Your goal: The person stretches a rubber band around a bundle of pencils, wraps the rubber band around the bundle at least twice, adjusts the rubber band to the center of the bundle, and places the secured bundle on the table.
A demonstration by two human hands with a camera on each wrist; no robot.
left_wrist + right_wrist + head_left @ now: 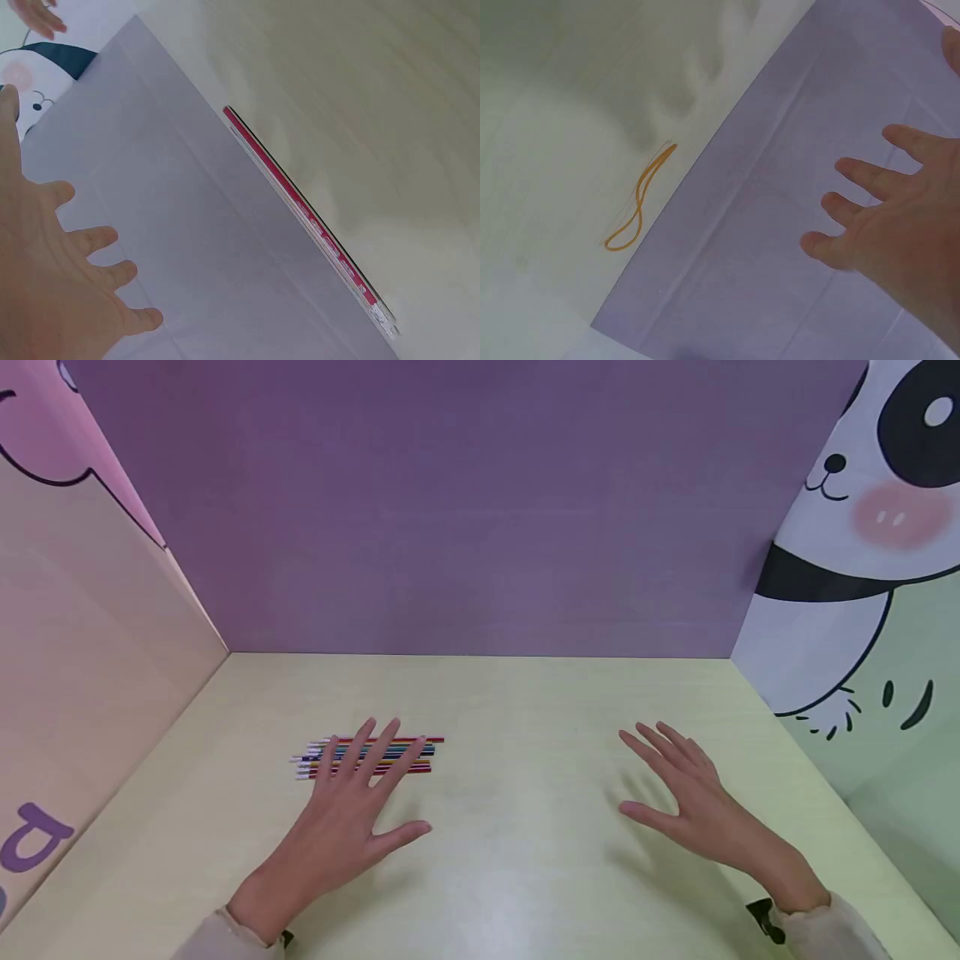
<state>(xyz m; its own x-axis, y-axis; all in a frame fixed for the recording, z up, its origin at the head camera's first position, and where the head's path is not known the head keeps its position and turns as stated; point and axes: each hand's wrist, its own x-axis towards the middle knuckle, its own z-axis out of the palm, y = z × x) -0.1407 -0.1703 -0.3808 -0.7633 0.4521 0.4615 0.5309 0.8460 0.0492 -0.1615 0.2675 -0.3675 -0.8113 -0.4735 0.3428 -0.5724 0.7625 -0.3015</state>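
Several slim pencils (386,769) in red, blue, yellow and other colours lie side by side on the left half of the table, their pale ends pointing left. Over them hovers my left hand (341,827), fingers straight and spread, partly covering them. In the left wrist view, the pencils (289,196) appear edge-on, apart from the fingers. My right hand (697,814) is held above the table's right side with fingers extended and nothing in it. An orange elastic band (639,202), twisted into a narrow loop, lies on the table in the right wrist view; the hand hides it in the head view.
The pale wooden table (517,860) meets a purple wall (480,527) at the back. A pink panel (90,635) borders it on the left, and a green panel with a panda drawing (900,752) on the right.
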